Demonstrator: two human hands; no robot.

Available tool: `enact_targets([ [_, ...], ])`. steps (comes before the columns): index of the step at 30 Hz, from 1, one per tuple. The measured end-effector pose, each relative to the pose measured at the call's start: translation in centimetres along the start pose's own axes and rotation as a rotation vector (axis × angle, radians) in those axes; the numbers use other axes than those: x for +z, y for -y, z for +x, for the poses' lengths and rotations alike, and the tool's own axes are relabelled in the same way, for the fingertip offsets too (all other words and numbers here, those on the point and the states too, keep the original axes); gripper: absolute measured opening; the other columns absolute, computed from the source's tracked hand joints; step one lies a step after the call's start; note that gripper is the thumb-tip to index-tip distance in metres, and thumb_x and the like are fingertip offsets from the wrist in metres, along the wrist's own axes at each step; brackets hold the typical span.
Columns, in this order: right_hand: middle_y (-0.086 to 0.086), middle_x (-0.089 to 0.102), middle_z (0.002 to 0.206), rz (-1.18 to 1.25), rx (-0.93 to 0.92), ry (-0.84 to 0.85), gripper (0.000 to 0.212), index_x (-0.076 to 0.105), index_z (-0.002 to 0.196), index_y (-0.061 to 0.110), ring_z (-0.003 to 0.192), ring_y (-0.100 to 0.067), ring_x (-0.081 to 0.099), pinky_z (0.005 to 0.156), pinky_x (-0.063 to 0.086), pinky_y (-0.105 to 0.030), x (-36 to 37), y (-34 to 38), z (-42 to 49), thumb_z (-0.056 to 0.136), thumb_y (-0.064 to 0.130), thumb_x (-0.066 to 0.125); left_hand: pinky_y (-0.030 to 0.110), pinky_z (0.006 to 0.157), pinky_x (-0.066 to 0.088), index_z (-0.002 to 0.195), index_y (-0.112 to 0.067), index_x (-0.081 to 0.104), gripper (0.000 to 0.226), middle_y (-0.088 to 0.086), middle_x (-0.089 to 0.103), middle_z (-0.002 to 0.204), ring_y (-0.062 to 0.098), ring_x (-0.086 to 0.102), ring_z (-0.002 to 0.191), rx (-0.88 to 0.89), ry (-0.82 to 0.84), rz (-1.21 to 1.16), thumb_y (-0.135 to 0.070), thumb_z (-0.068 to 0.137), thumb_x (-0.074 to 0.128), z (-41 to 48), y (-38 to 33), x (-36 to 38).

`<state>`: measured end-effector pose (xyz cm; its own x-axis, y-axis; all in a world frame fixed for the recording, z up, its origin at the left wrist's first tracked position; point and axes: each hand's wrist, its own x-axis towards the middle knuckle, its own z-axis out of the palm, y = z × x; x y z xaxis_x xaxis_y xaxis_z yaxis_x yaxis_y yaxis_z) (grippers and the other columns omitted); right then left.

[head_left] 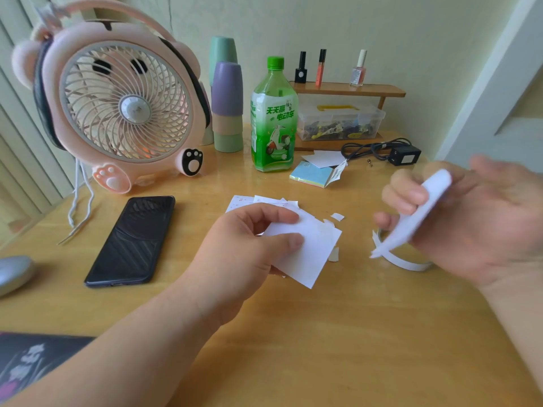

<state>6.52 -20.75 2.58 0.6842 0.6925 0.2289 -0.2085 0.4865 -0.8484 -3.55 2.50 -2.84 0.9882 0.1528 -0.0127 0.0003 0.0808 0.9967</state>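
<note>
A pink fan [126, 104] and a dark phone [132, 239] sit at the left of the counter [323, 333]. At mid-counter the left hand [244, 248] pinches a white paper square [311, 254] between thumb and forefinger. Further right, the blurred right hand [470, 218] grips a curling white paper strip [417, 212].

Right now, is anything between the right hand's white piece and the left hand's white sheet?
Nothing visible blocks the gap. Between the white piece in the right hand and the white sheet pinched by the left hand, only small paper scraps and a curled strip lie on the table.
</note>
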Motion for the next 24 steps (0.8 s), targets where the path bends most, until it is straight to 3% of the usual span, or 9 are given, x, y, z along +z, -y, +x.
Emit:
enact_targets([
  [1, -0.013, 0.046, 0.087, 0.052, 0.02, 0.147, 0.022, 0.057, 0.078, -0.001, 0.078, -0.029, 0.043, 0.08, 0.046, -0.043, -1.2, -0.7, -1.2, 0.085, 0.019, 0.063, 0.029, 0.063, 0.054, 0.086, -0.025, 0.079, 0.021, 0.002, 0.077, 0.103, 0.024, 0.074, 0.085, 0.005, -0.005, 0.015, -0.021, 0.065, 0.078, -0.1, -0.1, 0.1],
  [5, -0.015, 0.052, 0.084, -0.009, 0.074, 0.174, 0.022, 0.052, 0.092, -0.001, 0.07, -0.024, 0.046, 0.059, 0.043, -0.031, -0.4, -0.9, -1.9, 0.074, -0.001, 0.066, 0.033, 0.063, 0.054, 0.086, -0.024, 0.078, 0.02, 0.003, 0.077, 0.101, 0.026, 0.072, 0.081, 0.009, -0.041, 0.041, -0.022, 0.066, 0.076, -0.1, -0.1, 0.1],
  [10, -0.015, 0.065, 0.088, -0.35, 0.159, 0.145, 0.031, 0.063, 0.09, 0.009, 0.074, -0.023, 0.06, 0.064, 0.051, -0.027, 0.1, -1.7, -2.8, 0.072, 0.014, 0.088, 0.045, 0.066, 0.055, 0.083, -0.021, 0.063, 0.023, 0.008, 0.076, 0.099, 0.049, 0.068, 0.081, 0.058, -0.067, 0.013, -0.013, 0.067, 0.078, -0.2, -0.1, 0.0],
  [12, -0.013, 0.071, 0.09, -0.551, 0.14, 0.109, 0.03, 0.069, 0.088, 0.014, 0.077, -0.019, 0.066, 0.069, 0.055, -0.025, 0.7, -2.0, -2.8, 0.068, 0.017, 0.092, 0.043, 0.064, 0.053, 0.075, -0.022, 0.062, 0.018, 0.003, 0.074, 0.088, 0.038, 0.064, 0.071, 0.096, -0.057, 0.096, -0.011, 0.073, 0.077, -0.3, -0.1, 0.1],
  [14, -0.013, 0.072, 0.09, -0.661, 0.115, 0.077, 0.029, 0.072, 0.088, 0.018, 0.081, -0.019, 0.068, 0.072, 0.056, -0.025, 1.4, -2.3, -2.7, 0.067, 0.005, 0.086, 0.044, 0.066, 0.054, 0.075, -0.023, 0.068, 0.01, -0.002, 0.071, 0.081, 0.033, 0.06, 0.07, 0.111, -0.025, 0.218, -0.013, 0.078, 0.07, -0.4, -0.1, 0.2],
  [18, -0.011, 0.073, 0.089, -0.725, 0.107, 0.084, 0.031, 0.073, 0.089, 0.017, 0.081, -0.019, 0.067, 0.073, 0.056, -0.026, 2.7, -2.8, -2.7, 0.068, -0.004, 0.078, 0.028, 0.058, 0.044, 0.084, -0.029, 0.079, 0.024, 0.006, 0.074, 0.081, 0.022, 0.055, 0.063, 0.059, 0.099, 0.375, -0.015, 0.085, 0.06, -1.1, -0.7, 0.6],
  [20, -0.009, 0.074, 0.089, -0.782, 0.124, 0.077, 0.028, 0.072, 0.09, 0.016, 0.082, -0.018, 0.067, 0.075, 0.055, -0.024, 3.1, -3.2, -2.7, 0.069, -0.003, 0.079, 0.031, 0.067, 0.042, 0.083, -0.025, 0.08, 0.025, 0.012, 0.073, 0.085, 0.026, 0.057, 0.072, 0.078, 0.191, 0.383, -0.03, 0.08, 0.055, -1.5, -1.1, 0.6],
  [22, -0.008, 0.074, 0.09, -0.8, 0.142, 0.045, 0.027, 0.073, 0.089, 0.016, 0.082, -0.018, 0.067, 0.076, 0.055, -0.024, 3.2, -3.4, -2.6, 0.07, -0.002, 0.079, 0.034, 0.067, 0.039, 0.079, -0.015, 0.077, 0.036, 0.017, 0.065, 0.079, 0.031, 0.054, 0.073, 0.114, 0.259, 0.392, -0.046, 0.078, 0.058, -1.8, -1.4, 0.6],
  [24, -0.007, 0.074, 0.089, -0.8, 0.156, -0.004, 0.025, 0.072, 0.088, 0.013, 0.081, -0.018, 0.066, 0.075, 0.056, -0.025, 3.3, -3.6, -2.6, 0.069, -0.001, 0.078, 0.028, 0.059, 0.037, 0.075, -0.018, 0.076, 0.03, 0.009, 0.062, 0.07, 0.02, 0.049, 0.062, 0.108, 0.239, 0.431, -0.046, 0.084, 0.071, -1.8, -1.3, 0.5],
])
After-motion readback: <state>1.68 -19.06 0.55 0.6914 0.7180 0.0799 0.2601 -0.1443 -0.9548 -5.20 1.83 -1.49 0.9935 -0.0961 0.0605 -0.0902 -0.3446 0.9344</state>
